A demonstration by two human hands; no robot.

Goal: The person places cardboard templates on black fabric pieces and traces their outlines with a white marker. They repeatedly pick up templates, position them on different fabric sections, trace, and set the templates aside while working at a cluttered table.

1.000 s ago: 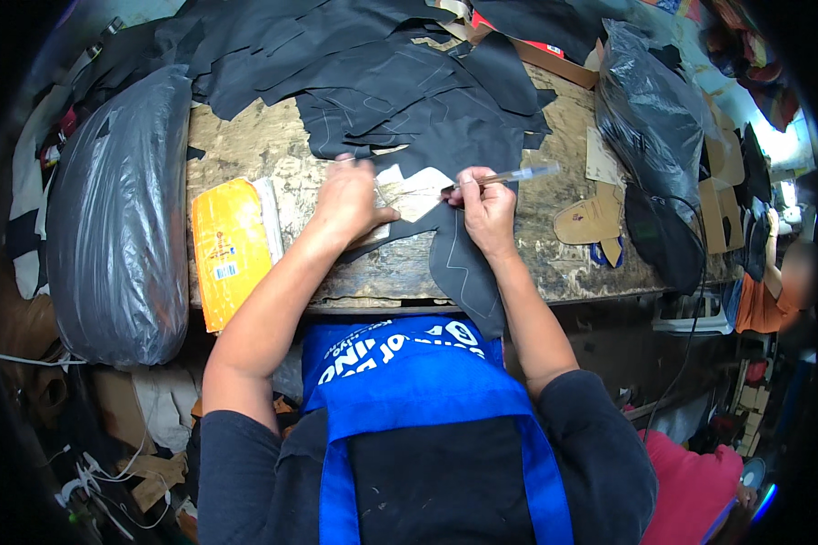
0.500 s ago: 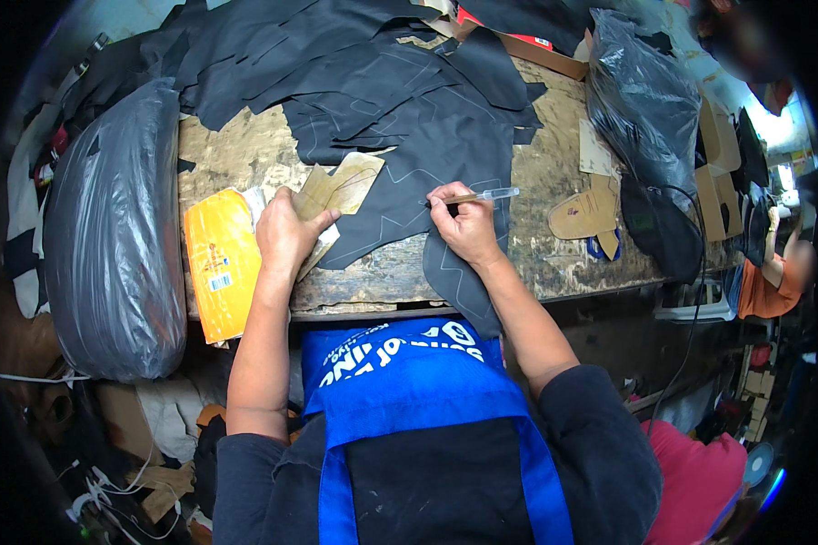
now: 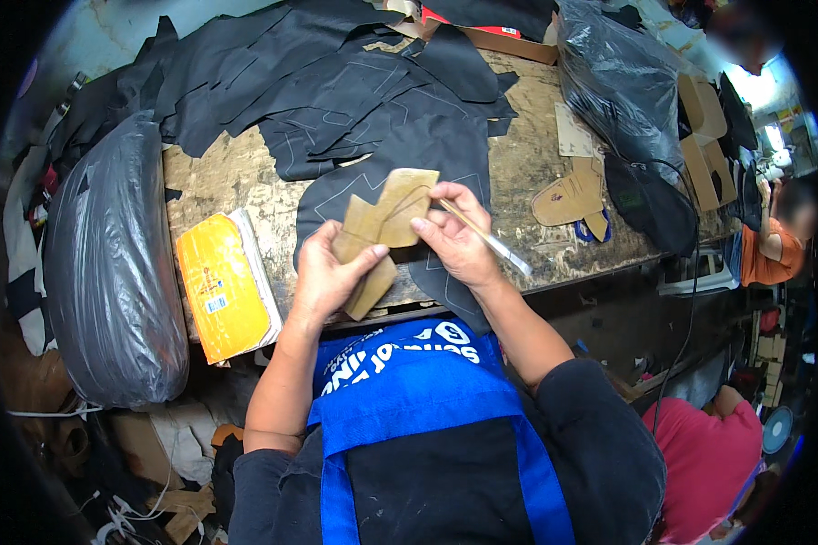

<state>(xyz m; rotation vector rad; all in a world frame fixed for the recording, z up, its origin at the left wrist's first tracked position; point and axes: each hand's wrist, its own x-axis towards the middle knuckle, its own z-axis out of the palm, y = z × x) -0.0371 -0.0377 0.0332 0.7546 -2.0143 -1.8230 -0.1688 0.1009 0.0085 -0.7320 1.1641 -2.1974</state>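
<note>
My left hand (image 3: 325, 280) is closed on a tan cardboard pattern piece (image 3: 398, 211) with a stepped edge and a dark curved line. More pattern card shows below that thumb; I cannot tell whether it is a separate piece. My right hand (image 3: 463, 243) grips a slim marking pen (image 3: 489, 240) with a clear end, pointing down to the right. Its thumb and fingers also touch the pattern's right edge. Under both hands lies a black leather sheet (image 3: 341, 191) marked with pale zigzag outlines. One lobe of it hangs over the table's front edge.
Overlapping black sheets (image 3: 273, 68) cover the back of the worn wooden table (image 3: 236, 173). A thick yellow-covered book (image 3: 227, 291) and a plastic-wrapped bundle (image 3: 109, 263) sit at left. Tan patterns (image 3: 568, 195) and a plastic bag (image 3: 623, 82) are at right. A person in orange (image 3: 768, 254) is beyond.
Both hands have come together over the front of the sheet. The left brought the pattern piece rightward; the right left the leather with the pen and now touches the pattern.
</note>
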